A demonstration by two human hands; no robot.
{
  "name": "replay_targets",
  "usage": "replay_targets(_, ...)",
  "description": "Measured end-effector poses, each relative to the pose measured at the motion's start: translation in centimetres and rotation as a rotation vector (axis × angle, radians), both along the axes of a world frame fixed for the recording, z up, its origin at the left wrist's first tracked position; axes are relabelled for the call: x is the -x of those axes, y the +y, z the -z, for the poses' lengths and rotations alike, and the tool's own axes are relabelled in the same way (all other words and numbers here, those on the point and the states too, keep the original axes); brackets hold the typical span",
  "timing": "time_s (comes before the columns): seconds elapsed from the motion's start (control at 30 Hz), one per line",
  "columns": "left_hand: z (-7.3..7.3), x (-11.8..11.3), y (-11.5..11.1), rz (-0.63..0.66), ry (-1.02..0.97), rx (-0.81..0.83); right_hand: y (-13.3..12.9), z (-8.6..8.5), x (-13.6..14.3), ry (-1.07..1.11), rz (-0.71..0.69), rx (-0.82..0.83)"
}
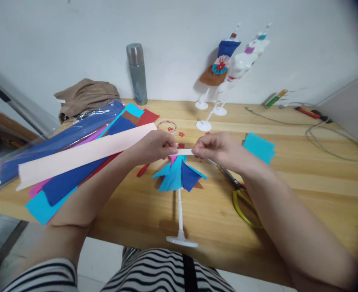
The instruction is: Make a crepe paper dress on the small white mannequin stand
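My left hand [160, 145] and my right hand [217, 149] each pinch one end of a narrow pale pink paper strip [185, 152], held level between them. Just below and behind the strip stands a small white dress form [180, 211] on a round base. A skirt of blue and turquoise crepe paper pieces [173, 178], with bits of brown and magenta, hangs on it. My hands hide the upper part of the form. Scissors with yellow handles [242, 207] lie beneath my right forearm, their blades partly covered.
Crepe paper strips [84, 156] in several colours lie at left by a brown cloth [87, 95]. A grey thermos [137, 75] and other dress forms [223, 61] stand along the wall. Turquoise paper [258, 148] and a cable [333, 151] lie at right. Small red flowers [181, 134] dot the middle.
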State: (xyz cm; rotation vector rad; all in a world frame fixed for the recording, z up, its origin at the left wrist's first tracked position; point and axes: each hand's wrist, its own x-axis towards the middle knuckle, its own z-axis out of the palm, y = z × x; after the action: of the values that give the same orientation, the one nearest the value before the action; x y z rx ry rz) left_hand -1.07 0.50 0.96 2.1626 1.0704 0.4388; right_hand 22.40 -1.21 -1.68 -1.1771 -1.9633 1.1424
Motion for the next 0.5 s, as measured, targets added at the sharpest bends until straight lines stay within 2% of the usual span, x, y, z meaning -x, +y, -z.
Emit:
replay_targets(0.1, 1.1, -0.1, 0.6, -0.012, 0.082, 0.026, 0.9, 1.6, -0.2, -0.042, -0.009, 0.009)
replay_targets(0.2, 2.0, -0.1, 1.1, -0.02, 0.147, 0.029, 1.2, 2.3, -0.1, -0.183, 0.052, 0.034)
replay_targets(0.33, 2.4, -0.3, 1.4, 0.006, 0.165, 0.098, 1.0, 2.1, 0.5, -0.375, 0.061, 0.055)
replay_targets(0.5, 3.0, -0.7, 1.8, -0.002, 0.245, 0.158, 0.7, 1.9, 0.8, -0.431, 0.017, 0.051)
